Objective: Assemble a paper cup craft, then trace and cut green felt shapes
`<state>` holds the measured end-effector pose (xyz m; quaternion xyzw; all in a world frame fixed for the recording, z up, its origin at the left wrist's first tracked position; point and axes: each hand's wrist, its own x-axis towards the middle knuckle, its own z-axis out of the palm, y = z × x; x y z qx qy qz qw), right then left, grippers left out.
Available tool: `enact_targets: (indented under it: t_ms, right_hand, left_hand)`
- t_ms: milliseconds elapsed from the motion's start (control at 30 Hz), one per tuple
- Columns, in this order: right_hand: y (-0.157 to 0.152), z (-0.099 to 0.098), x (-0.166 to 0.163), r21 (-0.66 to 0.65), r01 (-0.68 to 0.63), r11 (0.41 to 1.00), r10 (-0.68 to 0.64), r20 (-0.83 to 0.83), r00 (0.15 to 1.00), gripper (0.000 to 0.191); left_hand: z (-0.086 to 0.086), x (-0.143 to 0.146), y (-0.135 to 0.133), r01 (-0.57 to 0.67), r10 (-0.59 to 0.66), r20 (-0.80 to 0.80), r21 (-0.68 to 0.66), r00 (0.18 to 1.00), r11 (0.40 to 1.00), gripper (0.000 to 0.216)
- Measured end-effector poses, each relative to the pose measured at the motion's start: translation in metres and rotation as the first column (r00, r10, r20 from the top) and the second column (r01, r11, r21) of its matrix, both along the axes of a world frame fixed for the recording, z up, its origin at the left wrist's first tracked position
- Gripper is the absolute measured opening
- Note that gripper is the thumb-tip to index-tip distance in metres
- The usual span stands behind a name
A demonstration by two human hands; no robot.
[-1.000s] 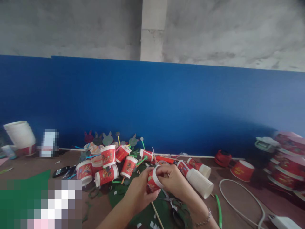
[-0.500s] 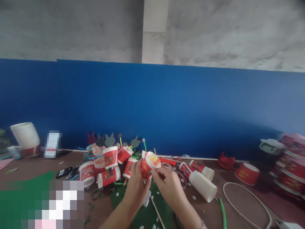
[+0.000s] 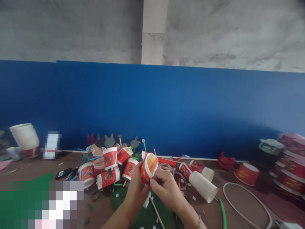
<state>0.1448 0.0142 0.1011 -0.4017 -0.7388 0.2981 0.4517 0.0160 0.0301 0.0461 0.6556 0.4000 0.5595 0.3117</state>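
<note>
My left hand [image 3: 137,188] is wrapped round a small red paper cup [image 3: 148,167] with a white rim, held on its side with the mouth turned up and to the right. My right hand [image 3: 166,188] sits just right of it, fingers pinched at the cup's lower rim. Both hands hover over a dark green felt sheet [image 3: 147,213] on the brown table. A thin wooden stick [image 3: 156,216] lies on the felt below the hands.
A heap of red cups with straws and felt cut-outs [image 3: 108,162] lies left of the hands. A lying stack of white cups [image 3: 202,186] and a white cable [image 3: 247,198] are to the right. Red bowls [image 3: 292,165] pile at the far right, a white bucket [image 3: 25,136] far left.
The cup has turned from rim-down in both hands to mouth-up, and was lifted slightly. My right hand moved from covering the rim to pinching its lower edge.
</note>
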Motion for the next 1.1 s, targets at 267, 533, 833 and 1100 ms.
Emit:
enact_targets:
  t_ms: [267, 533, 833, 1100]
  right_hand:
    - [0.001, 0.006, 0.009, -0.030, -0.171, 0.985, 0.170, -0.011, 0.985, 0.020]
    - [-0.002, 0.010, 0.013, -0.026, -0.157, 0.987, 0.159, 0.090, 0.983, 0.017]
    - [-0.002, 0.013, 0.009, -0.032, -0.179, 0.983, 0.177, -0.064, 0.982, 0.016]
    - [0.000, 0.012, 0.019, -0.105, -0.260, 0.960, 0.251, -0.088, 0.964, 0.015]
  left_hand:
    - [0.005, 0.005, 0.004, 0.233, -0.208, 0.217, -0.098, 0.954, 0.968, 0.062]
    - [0.011, 0.000, 0.008, 0.427, -0.346, 0.360, -0.172, 0.866, 0.888, 0.073]
    - [0.010, 0.006, 0.007, 0.237, -0.169, 0.330, -0.180, 0.929, 0.955, 0.062]
    - [0.008, 0.008, 0.005, 0.318, -0.210, 0.367, -0.266, 0.906, 0.910, 0.052]
